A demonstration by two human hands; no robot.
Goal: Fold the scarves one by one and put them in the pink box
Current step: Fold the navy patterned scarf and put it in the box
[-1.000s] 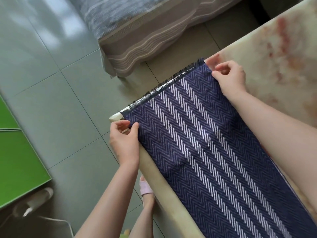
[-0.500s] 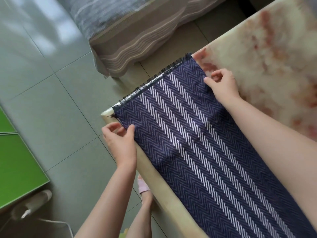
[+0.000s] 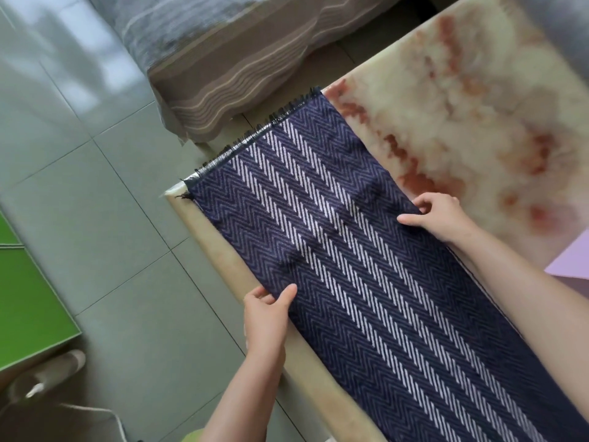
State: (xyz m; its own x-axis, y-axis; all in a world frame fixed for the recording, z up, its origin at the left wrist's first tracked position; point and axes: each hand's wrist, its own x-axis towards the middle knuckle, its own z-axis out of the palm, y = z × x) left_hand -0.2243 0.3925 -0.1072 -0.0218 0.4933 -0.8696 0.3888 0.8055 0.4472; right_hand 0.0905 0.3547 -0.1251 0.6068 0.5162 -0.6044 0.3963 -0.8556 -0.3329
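- Left hand (image 3: 267, 317): left edge of the scarf (image 3: 350, 266) is pinched between thumb and fingers.
- Right hand (image 3: 441, 220): right edge is pinched the same way.
- Scarf is laid flat along the desk (image 3: 478, 106), with its fringed end at the desk corner.
- Pink box (image 3: 570, 261): only a corner is seen, on the desk near the right forearm. Contents cannot be told.
- Bed (image 3: 239, 74) is seen beyond the desk.

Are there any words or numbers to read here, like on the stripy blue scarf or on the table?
None: there are no words, numbers or signs to read in this picture.
The scarf has only white zigzag stripes.
The table has only reddish blotches.
The visible corner of the pink box is plain.
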